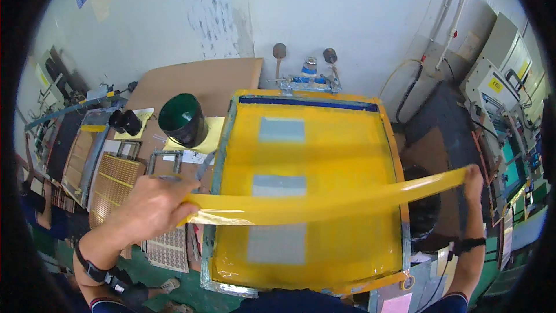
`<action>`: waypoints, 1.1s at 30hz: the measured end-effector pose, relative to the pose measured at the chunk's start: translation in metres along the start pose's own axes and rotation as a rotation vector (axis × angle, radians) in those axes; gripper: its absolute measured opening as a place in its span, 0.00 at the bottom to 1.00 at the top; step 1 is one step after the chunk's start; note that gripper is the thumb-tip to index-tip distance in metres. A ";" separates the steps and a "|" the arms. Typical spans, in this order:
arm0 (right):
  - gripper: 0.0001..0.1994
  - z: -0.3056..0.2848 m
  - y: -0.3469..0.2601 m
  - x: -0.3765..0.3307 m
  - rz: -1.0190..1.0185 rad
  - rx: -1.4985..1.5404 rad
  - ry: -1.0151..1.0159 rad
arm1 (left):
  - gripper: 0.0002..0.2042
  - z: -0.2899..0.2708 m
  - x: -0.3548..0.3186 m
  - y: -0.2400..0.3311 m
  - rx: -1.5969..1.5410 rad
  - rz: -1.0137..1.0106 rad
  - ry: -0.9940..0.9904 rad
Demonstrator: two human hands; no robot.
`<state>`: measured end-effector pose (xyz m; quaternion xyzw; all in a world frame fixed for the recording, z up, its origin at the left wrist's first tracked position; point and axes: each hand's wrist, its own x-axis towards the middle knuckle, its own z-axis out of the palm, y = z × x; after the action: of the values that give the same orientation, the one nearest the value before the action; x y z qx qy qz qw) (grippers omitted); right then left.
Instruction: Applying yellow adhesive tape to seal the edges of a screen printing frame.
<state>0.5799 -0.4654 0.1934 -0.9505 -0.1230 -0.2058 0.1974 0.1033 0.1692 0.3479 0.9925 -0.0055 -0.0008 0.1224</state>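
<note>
A wide, glossy strip of yellow tape (324, 204) is stretched between my two hands, slanting up to the right. My left hand (156, 206) grips its left end, fingers closed. At the other end, higher up, my right hand (473, 181) is closed on the tape. Beneath the strip lies a screen-printing frame (395, 165) with a yellow mesh, its edges partly taped in grey. Down the left half of the mesh run pale rectangular windows (282, 130); the tape partly crosses the middle one. A dark blue band (307, 103) lines the far edge of the frame.
Left of the frame stands a dark bucket, green inside (182, 119), on yellow paper. Nearby are small black cups (128, 122) and perforated panels (113, 179). A clamp fixture (310, 81) sits behind the frame, against the wall. Machines (501, 90) stand at the right.
</note>
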 end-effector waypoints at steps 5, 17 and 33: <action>0.13 0.030 0.133 -0.037 0.164 0.349 0.199 | 0.07 -0.063 -0.014 0.081 0.222 0.514 0.212; 0.09 0.058 0.203 0.016 0.221 0.614 0.430 | 0.07 -0.042 -0.006 0.038 0.346 0.494 0.220; 0.13 0.218 0.013 0.109 0.046 1.151 -0.003 | 0.26 0.086 0.084 -0.012 -0.722 0.481 0.366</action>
<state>0.7549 -0.3672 0.0549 -0.6926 -0.1950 -0.0998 0.6873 0.1875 0.1592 0.2611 0.8408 -0.2131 0.2007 0.4553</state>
